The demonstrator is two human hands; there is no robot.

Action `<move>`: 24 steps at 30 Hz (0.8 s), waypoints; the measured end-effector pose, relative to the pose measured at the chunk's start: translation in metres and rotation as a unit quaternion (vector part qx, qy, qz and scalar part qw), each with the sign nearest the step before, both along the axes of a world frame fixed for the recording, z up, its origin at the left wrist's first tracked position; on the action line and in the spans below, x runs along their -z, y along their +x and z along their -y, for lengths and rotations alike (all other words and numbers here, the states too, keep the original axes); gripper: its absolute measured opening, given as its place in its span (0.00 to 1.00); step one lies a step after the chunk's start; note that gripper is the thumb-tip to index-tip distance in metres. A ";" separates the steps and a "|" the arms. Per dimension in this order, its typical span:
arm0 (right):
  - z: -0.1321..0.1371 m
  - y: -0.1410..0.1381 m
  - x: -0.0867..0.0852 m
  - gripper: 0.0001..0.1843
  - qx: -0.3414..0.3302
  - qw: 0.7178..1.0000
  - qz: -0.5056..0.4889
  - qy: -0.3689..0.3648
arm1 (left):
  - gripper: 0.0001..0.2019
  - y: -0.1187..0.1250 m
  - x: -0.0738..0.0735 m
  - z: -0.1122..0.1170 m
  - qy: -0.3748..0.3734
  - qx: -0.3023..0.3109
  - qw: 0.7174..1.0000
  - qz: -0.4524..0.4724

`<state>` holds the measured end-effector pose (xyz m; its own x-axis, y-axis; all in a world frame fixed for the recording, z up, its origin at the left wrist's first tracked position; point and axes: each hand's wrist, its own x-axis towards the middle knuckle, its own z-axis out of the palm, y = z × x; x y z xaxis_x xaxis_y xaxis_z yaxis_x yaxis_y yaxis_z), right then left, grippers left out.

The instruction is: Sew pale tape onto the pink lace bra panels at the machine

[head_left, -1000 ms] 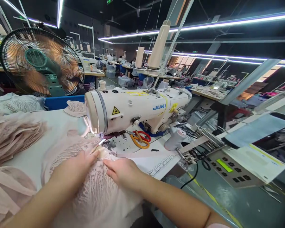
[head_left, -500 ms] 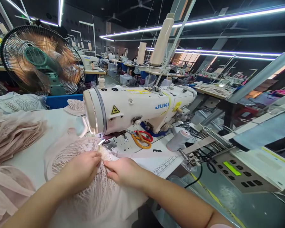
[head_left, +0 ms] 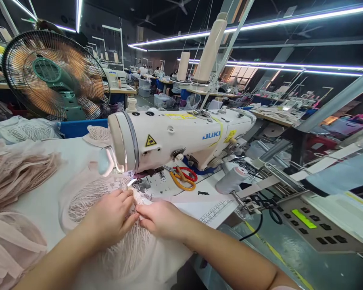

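Pale pink lace fabric lies spread on the white sewing table and runs up beneath the head of a white JUKI sewing machine. My left hand rests on the lace just in front of the needle area, thumb and fingers closed on a fold of it. Beside it, almost touching, my right hand pinches the lace edge between thumb and fingers. The needle itself is hard to make out behind the machine head.
Scissors with orange and red handles lie under the machine arm. A grey thread cone stands right of them. Piled pink lace pieces cover the left side. A large fan stands behind; a control panel is at right.
My left hand has shifted slightly, its thumb now showing close to my right fingers. My right hand keeps its pinch on the lace. The whole view has moved a little.
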<state>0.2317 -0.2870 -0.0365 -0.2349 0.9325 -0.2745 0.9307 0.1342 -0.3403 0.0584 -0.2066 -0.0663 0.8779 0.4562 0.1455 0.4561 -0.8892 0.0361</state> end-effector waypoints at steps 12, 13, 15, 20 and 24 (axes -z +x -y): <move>-0.006 0.000 0.001 0.29 0.016 1.000 0.006 -0.001 | 0.24 0.008 0.007 0.001 0.060 -0.028 0.998 -0.001; -0.008 0.000 0.001 0.29 0.015 1.000 0.006 -0.001 | 0.24 0.008 0.007 0.001 0.062 -0.031 0.998 -0.002; -0.010 0.000 0.002 0.29 0.014 1.000 0.004 -0.002 | 0.24 0.009 0.008 0.000 0.071 -0.037 0.997 0.000; -0.014 -0.001 -0.001 0.30 0.022 1.000 0.003 -0.017 | 0.23 0.009 0.010 -0.004 0.091 -0.037 0.995 0.016; -0.016 -0.001 -0.003 0.29 0.025 1.000 -0.005 -0.012 | 0.23 0.008 0.011 -0.008 0.112 -0.034 0.993 0.029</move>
<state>0.2305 -0.2705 -0.0338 -0.1910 0.9362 -0.2952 0.9322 0.0788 -0.3532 0.0661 -0.1990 -0.0774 0.8332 0.4649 0.2995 0.5186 -0.8450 -0.1308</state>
